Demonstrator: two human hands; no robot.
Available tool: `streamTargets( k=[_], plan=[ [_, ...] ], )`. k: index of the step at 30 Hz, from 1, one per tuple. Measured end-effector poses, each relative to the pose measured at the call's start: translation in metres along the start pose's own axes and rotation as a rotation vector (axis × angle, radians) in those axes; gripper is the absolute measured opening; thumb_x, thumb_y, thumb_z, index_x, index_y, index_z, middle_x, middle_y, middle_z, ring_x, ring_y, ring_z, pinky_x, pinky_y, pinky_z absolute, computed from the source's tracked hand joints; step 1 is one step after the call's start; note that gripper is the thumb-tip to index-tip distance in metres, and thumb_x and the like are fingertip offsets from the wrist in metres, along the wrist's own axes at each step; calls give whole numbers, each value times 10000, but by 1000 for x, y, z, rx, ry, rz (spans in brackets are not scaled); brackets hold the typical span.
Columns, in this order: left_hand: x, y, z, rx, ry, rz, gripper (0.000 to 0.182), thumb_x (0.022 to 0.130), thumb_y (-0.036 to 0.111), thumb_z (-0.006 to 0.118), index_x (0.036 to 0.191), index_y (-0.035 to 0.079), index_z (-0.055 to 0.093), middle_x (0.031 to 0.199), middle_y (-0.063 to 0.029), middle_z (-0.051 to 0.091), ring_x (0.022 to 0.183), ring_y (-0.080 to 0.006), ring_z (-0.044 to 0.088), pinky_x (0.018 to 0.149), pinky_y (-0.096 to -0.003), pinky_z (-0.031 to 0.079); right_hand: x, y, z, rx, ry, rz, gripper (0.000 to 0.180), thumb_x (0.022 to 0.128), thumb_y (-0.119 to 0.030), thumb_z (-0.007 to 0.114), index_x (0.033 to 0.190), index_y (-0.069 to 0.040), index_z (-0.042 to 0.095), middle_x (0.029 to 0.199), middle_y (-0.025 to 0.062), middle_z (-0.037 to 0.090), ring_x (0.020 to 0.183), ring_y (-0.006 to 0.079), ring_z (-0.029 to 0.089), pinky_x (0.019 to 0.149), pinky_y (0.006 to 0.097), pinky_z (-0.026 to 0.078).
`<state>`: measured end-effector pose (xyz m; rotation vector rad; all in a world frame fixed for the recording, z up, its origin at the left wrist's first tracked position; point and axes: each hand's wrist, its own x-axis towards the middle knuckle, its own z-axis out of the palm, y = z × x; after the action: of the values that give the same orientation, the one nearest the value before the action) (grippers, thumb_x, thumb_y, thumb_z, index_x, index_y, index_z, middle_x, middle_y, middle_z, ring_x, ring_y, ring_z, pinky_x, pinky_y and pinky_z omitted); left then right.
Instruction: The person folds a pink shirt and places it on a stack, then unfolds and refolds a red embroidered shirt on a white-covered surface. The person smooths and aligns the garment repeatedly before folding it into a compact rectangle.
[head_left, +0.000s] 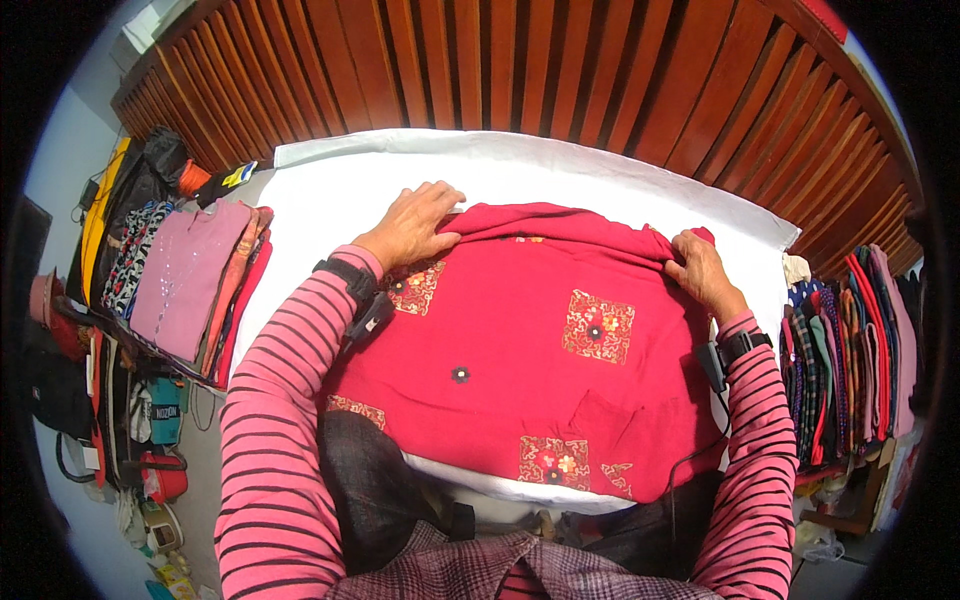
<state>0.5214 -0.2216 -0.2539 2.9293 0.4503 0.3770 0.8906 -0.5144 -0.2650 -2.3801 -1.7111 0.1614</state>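
A red garment (504, 322) with gold-patterned squares and small flower motifs lies spread before me on a white sheet (330, 180). Its far edge is folded over in a loose, rumpled band. My left hand (420, 221) holds the garment's far left corner, thumb on the near side of the fabric and fingers reaching past it. At the far right corner, my right hand (701, 270) pinches the bunched cloth. The near part of the garment hangs over the sheet's front edge towards my lap.
A slatted wooden headboard (480, 67) rises behind the sheet. Folded clothes (191, 277) are stacked at the left, a pink top uppermost. More folded clothes (847, 352) stand at the right. A black cable (679, 465) hangs from my right wrist device (712, 360).
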Motion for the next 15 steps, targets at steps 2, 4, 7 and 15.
streamTargets(
  k=[2, 4, 7, 15],
  plan=[
    [9, 4, 7, -173, 18, -79, 434, 831, 247, 716, 1211, 75, 597, 1072, -184, 645, 1105, -363, 591, 965, -477, 467, -2, -3, 0, -2, 9, -5, 252, 837, -197, 679, 897, 27, 581, 924, 224, 612, 942, 408, 614, 836, 475, 495],
    [18, 7, 9, -177, -103, -155, 383, 835, 239, 707, 1161, 62, 612, 1080, -178, 634, 1093, -367, 589, 970, -466, 467, -2, -6, -2, 5, 9, -2, 259, 851, -205, 668, 932, 24, 576, 940, 234, 623, 950, 418, 616, 839, 481, 494],
    [20, 8, 7, -141, -214, -192, 326, 839, 238, 699, 1088, 40, 628, 1084, -179, 629, 1081, -371, 589, 974, -460, 467, -2, -9, -7, 35, -17, 25, 272, 869, -213, 654, 977, 18, 562, 952, 250, 640, 958, 435, 621, 844, 489, 492],
    [36, -18, -13, -47, -174, -239, 249, 843, 182, 657, 1020, 13, 614, 1004, -213, 688, 1001, -417, 647, 885, -482, 513, 33, -4, -10, 52, 97, 180, 178, 867, -163, 625, 945, -10, 670, 909, 264, 692, 902, 444, 677, 789, 512, 525]
  ],
)
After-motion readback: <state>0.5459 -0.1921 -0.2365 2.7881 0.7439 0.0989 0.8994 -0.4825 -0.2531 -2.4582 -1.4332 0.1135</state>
